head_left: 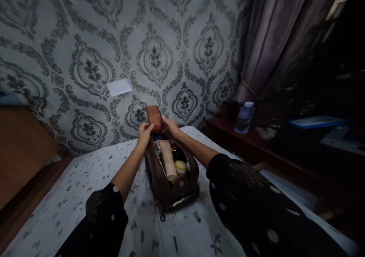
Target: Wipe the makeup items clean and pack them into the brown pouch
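A dark brown toiletry bag (pixel 176 192) lies unzipped on the patterned sheet in front of me. Inside it are a beige squeeze tube (pixel 168 158), a small jar with a yellow lid (pixel 180 167) and other items too dark to name. At the bag's far end, a small brown case (pixel 154 118) stands upright between my hands; I cannot tell if it is attached to the bag. The fingers of my left hand (pixel 145 133) are closed on its near left edge. My right hand (pixel 171 128) grips its right side, its fingertips partly hidden behind it.
The white patterned bed sheet (pixel 94 181) reaches the papered wall (pixel 182 51), where a white card (pixel 119 87) is fixed. A wooden board (pixel 25 150) stands at left. On the dark red ledge (pixel 225 129) at right are a clear bottle (pixel 245 117) and other items, near a curtain (pixel 265 40).
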Demonstrator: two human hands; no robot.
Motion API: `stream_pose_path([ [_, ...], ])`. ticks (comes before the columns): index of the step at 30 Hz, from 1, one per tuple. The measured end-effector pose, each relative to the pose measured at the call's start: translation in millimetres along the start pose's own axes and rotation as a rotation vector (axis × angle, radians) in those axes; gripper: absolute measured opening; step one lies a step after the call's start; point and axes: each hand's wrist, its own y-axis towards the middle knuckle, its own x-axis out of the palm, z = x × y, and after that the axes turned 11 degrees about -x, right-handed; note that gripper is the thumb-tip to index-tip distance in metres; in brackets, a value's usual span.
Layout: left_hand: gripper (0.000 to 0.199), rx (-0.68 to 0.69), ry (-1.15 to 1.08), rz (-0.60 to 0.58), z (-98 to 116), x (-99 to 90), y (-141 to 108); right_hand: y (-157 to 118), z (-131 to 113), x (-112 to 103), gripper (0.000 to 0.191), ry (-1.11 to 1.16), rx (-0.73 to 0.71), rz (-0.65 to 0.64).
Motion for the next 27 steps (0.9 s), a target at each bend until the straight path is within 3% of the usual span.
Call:
stream_pose_path([
  [4,0.018,0.057,0.026,-0.049,9,3.5,-15,-12,-13,-3,0.018,-0.043,-0.104,0.008],
  [8,0.027,0.141,0.077,-0.117,22,5.4,-35,-29,-24,-3,0.010,-0.067,-0.174,-0.046],
  [16,0.029,0.257,0.238,-0.203,47,3.2,-85,-68,-41,-9,0.018,-0.162,-0.261,-0.148],
  [22,0.035,0.384,0.412,-0.240,50,-2.1,-117,-97,-54,-15,0.023,-0.277,-0.355,-0.225],
  [27,0.042,0.463,0.535,-0.239,49,-5.4,-140,-125,-56,-17,0.042,-0.403,-0.454,-0.202],
])
